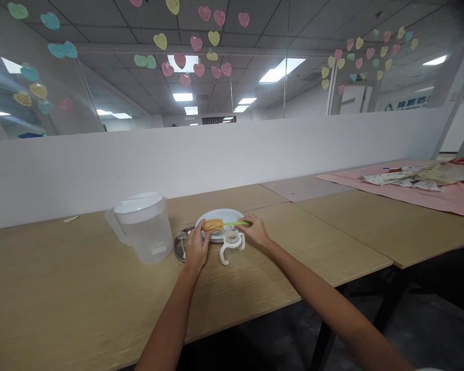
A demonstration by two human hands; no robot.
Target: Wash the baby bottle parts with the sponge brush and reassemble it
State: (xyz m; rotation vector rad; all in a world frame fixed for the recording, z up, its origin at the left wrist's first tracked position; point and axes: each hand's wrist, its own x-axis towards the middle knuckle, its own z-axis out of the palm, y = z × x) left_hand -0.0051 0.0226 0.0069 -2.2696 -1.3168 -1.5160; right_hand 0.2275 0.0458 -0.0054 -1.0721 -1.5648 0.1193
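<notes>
Above tan tabletop (100, 304), before glass panels (255, 46), left hand (196, 248) and right hand (257, 231) grip a likely brush (214, 224).

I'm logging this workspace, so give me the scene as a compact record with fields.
left hand: on the yellow head of a bottle brush
right hand: holding its green handle
behind the brush: white bowl
nearer the person: clear cup with white handles
left of bowl: round metal dish, small white part on it
far left: lidded plastic pitcher
far right: pink cloth, fabric items on top
pitcher contents: cannot tell
</notes>
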